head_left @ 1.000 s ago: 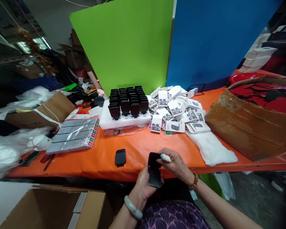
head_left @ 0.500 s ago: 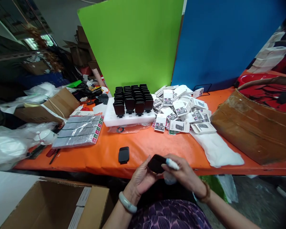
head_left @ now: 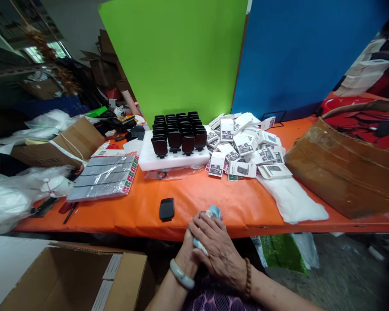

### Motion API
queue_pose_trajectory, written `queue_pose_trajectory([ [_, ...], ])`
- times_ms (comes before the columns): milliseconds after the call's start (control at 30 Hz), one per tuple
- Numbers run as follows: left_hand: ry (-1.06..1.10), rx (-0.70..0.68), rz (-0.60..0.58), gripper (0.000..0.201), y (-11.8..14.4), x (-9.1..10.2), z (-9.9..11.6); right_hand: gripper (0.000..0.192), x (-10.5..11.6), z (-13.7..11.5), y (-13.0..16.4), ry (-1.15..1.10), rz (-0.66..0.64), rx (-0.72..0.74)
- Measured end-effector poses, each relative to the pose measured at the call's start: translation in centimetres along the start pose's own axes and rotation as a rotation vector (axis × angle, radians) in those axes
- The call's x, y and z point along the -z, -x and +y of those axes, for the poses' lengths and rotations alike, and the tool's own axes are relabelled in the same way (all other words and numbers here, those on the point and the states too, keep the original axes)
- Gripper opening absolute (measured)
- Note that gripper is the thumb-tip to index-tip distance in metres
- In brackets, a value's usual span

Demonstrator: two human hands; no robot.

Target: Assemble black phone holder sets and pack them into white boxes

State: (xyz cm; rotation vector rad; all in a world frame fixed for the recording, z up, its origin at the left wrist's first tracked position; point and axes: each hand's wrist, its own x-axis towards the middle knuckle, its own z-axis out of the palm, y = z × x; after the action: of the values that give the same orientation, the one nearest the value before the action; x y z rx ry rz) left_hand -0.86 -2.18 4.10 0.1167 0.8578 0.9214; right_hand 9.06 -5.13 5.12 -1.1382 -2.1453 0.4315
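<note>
My left hand (head_left: 185, 255), with a pale bangle at the wrist, is closed beneath my right hand around a black square device that is now almost wholly hidden. Across the top lies my right hand (head_left: 215, 244), its fingers bent around a light-blue and white cloth (head_left: 215, 211) and pressing it over the device. Some of that cloth also pokes out between the two hands. A similar black square device (head_left: 167, 209), rounded at the corners and with a small tab at its lower edge, lies on the orange tabletop (head_left: 129, 216) left of my hands.
Several black devices (head_left: 178, 134) stand in rows in a white foam tray (head_left: 175, 160). Small white printed boxes (head_left: 243, 147) are heaped beside it. A plastic-wrapped grey stack (head_left: 103, 177) lies left, a brown carton (head_left: 343, 168) stands right, and an open cardboard box (head_left: 129, 276) sits below left.
My right hand has moved left and come down over my left hand with the cloth, covering the device. The device on the tabletop stays in place.
</note>
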Motion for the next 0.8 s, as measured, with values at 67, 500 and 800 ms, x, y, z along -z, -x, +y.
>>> queue_pose_trajectory([
  [67, 0.025, 0.037, -0.009, 0.032, 0.2, -0.5, -0.6, 0.042, -0.4, 0.5, -0.9, 0.056, -0.025, -0.021],
  [500, -0.61, -0.598, 0.345, 0.028, -1.4, 0.7, -0.3, 0.044, -0.7, 2.5, -1.5, -1.415, 0.078, -0.932],
  [800, -0.779, -0.676, 0.436, 0.026, -4.3, 2.3, 2.4, 0.042, -2.1, 2.4, -0.8, -1.365, 0.091, -0.989],
])
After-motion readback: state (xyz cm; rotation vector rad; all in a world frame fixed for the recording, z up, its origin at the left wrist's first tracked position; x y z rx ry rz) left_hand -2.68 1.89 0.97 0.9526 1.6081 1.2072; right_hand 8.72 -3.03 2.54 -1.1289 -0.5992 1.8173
